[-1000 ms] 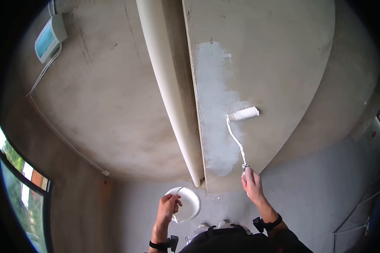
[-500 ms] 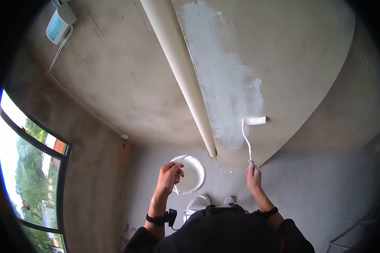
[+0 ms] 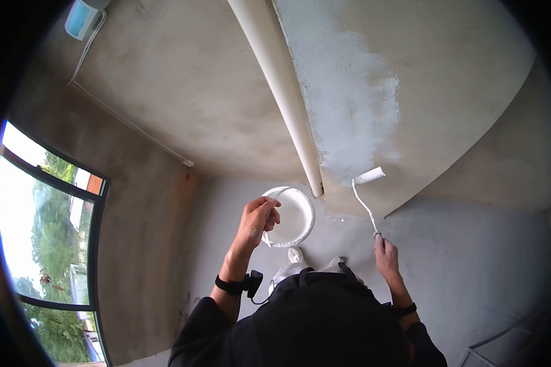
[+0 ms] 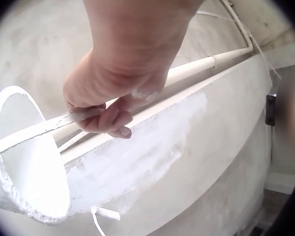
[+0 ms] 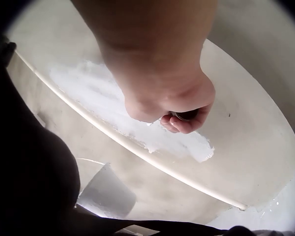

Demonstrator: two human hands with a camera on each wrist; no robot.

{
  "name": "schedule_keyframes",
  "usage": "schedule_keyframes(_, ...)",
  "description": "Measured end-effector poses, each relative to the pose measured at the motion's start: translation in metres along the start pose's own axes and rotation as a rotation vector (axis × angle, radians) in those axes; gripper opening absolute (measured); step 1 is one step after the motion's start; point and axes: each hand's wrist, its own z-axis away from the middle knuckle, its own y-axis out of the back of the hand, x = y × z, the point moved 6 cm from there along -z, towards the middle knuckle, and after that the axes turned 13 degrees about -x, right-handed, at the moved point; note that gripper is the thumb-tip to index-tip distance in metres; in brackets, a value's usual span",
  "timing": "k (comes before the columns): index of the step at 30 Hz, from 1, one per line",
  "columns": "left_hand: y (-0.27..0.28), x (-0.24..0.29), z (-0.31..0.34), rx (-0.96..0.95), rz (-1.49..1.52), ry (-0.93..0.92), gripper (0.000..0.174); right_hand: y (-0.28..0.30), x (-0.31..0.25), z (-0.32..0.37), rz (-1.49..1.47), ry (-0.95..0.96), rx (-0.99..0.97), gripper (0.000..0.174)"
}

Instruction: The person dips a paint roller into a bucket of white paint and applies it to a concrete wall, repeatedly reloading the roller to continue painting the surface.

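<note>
Left hand [image 3: 260,220]: one, fingers curled snugly round the bucket handle [image 4: 34,131].
Right hand [image 3: 386,257]: one, fingers wrapped around the grip of the paint roller [image 3: 369,176].
Bucket [image 3: 311,225]: one, beneath the left hand; whether it touches the floor, I cannot tell. A swing or tilt could slop out its pale contents.
Paint roller: one, at the wall [image 3: 459,92], by the lower end of the pale patch; contact unclear. An overloaded sleeve could drip.
Pale patch [image 3: 361,104]: one, ragged-edged; uneven pressure could leave ridges.
Pipe [image 3: 278,92]: one, just beside the patch; a sideways stray could smear it.
</note>
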Motion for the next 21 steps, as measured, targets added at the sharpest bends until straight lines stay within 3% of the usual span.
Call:
schedule_keyframes(2,0.002,0.001,0.001,0.026,-0.018,0.012,0.020,0.008,-0.017,0.010,-0.014,0.030,-0.087,0.045)
schedule_keyframes(5,0.002,0.004,-0.007,0.042,-0.111,0.040,0.021,0.026,-0.062,0.015,-0.108,-0.014,-0.384,0.046)
schedule_keyframes(9,0.005,0.004,-0.009,0.025,-0.160,0.022,0.021,0.034,-0.097,0.027,-0.008,-0.081,-0.563,0.051)
schedule_keyframes(14,0.002,0.010,-0.023,0.072,-0.239,0.074,0.022,0.043,-0.136,0.003,0.150,-0.017,-0.672,0.052)
schedule_keyframes(21,-0.001,0.013,-0.018,0.021,-0.278,0.070,0.021,-0.004,-0.165,-0.044,0.506,0.132,-0.735,0.050)
